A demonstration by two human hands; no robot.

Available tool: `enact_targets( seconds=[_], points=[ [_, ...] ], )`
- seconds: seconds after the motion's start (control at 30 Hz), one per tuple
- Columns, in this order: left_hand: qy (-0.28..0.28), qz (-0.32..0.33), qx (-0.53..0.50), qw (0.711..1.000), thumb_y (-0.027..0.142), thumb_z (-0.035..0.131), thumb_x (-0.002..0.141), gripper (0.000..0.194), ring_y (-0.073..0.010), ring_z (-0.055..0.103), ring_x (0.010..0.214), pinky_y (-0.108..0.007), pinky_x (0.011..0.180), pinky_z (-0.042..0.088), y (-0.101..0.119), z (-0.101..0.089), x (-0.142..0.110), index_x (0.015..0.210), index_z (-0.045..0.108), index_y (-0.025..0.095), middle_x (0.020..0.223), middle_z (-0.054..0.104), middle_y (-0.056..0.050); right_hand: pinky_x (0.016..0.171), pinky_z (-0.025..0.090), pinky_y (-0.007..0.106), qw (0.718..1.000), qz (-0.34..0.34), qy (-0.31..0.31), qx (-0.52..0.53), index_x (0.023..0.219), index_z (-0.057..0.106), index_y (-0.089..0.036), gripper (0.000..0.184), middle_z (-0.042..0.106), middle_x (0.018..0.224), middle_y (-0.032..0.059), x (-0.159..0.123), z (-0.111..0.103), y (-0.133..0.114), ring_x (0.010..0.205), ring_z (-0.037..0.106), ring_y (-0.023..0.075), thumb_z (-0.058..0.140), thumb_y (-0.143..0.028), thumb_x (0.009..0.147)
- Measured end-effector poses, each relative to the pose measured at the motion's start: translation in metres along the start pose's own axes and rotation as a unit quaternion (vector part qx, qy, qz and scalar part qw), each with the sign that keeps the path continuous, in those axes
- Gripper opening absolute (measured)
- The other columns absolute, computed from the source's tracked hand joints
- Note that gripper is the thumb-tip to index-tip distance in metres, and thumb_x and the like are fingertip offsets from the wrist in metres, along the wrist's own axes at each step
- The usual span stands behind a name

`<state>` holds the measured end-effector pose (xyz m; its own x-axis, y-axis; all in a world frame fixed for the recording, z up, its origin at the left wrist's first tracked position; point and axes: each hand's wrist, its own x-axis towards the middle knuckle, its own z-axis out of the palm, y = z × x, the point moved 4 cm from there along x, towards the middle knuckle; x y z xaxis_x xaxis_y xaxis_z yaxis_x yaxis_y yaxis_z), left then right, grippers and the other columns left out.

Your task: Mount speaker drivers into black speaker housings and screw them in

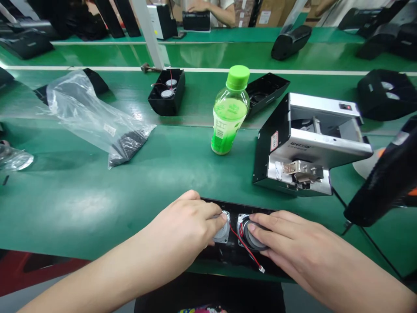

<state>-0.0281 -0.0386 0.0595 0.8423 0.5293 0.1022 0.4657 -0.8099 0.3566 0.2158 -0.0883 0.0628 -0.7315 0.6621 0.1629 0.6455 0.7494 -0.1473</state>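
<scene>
A black plastic speaker housing (228,256) lies at the bench's near edge. Two round speaker drivers with square metal frames sit in it side by side. My left hand (195,221) grips the left speaker driver (224,230), its fingers curled over the frame and partly hiding it. The right speaker driver (251,232) is under my right hand (286,239), whose fingers close over its far and right sides. A red and black wire (245,245) with a small white plug runs between the two drivers towards me.
A silver and black screw feeder (309,143) stands right, with a black electric screwdriver (378,178) beside it. A green-capped bottle (230,113) is ahead. At left lies a clear bag (94,113) of small dark parts. Another housing (167,93) is farther back; a co-worker's arm (218,11) shows beyond.
</scene>
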Motion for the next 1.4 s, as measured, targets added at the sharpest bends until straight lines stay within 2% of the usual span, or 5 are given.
enact_targets(
  seconds=[0.4, 1.07, 1.17, 1.27, 1.4],
  points=[
    [-0.022, -0.008, -0.029, 0.999, 0.024, 0.068, 0.108, 0.018, -0.0229, 0.074, 0.102, -0.042, 0.085, 0.040, -0.002, -0.002, 0.001, 0.126, 0.066, 0.021, 0.126, 0.078, -0.004, 0.080, 0.068, 0.034, 0.996, 0.024, -0.010, 0.084, 0.131, 0.069, -0.029, 0.038, 0.077, 0.121, -0.0037, 0.012, -0.004, 0.007, 0.103, 0.073, 0.0165, 0.033, -0.029, 0.118],
    [-0.030, -0.028, -0.032, 0.999, 0.018, 0.087, 0.093, 0.043, -0.0242, 0.074, 0.113, -0.042, 0.098, 0.050, 0.002, -0.014, 0.003, 0.133, 0.070, 0.021, 0.133, 0.077, -0.005, 0.093, 0.072, 0.042, 0.999, 0.028, -0.028, 0.027, 0.147, 0.059, -0.027, 0.043, 0.069, 0.141, 0.0022, -0.005, 0.003, 0.005, 0.119, 0.071, 0.0226, 0.064, -0.023, 0.105],
    [0.034, -0.029, -0.054, 0.998, 0.035, 0.085, 0.098, 0.052, -0.0253, 0.070, 0.124, -0.041, 0.105, 0.054, 0.002, -0.024, -0.010, 0.144, 0.064, 0.027, 0.143, 0.072, -0.008, 0.101, 0.065, 0.035, 0.984, 0.119, 0.129, 0.027, 0.143, 0.065, -0.033, 0.037, 0.071, 0.139, -0.0020, -0.024, -0.024, 0.009, 0.119, 0.071, 0.0172, 0.063, -0.023, 0.108],
    [0.041, -0.050, -0.037, 0.997, 0.063, 0.094, 0.080, 0.105, -0.0379, 0.059, 0.144, -0.051, 0.112, 0.056, 0.003, -0.025, -0.021, 0.166, 0.043, 0.033, 0.164, 0.055, -0.016, 0.108, 0.059, 0.047, 0.881, 0.275, 0.381, -0.051, 0.143, 0.069, -0.030, 0.048, 0.072, 0.134, 0.0065, -0.059, -0.042, 0.018, 0.121, 0.070, 0.0287, 0.075, -0.015, 0.098],
    [-0.021, -0.062, 0.015, 0.998, 0.035, 0.104, 0.067, 0.137, -0.0456, 0.058, 0.145, -0.064, 0.117, 0.053, 0.002, -0.015, -0.016, 0.176, 0.020, 0.039, 0.166, 0.054, -0.016, 0.113, 0.051, 0.076, 0.822, 0.390, 0.404, -0.098, 0.173, 0.034, -0.019, 0.086, 0.050, 0.163, 0.0253, -0.081, -0.030, 0.049, 0.148, 0.052, 0.0521, 0.076, -0.030, 0.099]
  ],
)
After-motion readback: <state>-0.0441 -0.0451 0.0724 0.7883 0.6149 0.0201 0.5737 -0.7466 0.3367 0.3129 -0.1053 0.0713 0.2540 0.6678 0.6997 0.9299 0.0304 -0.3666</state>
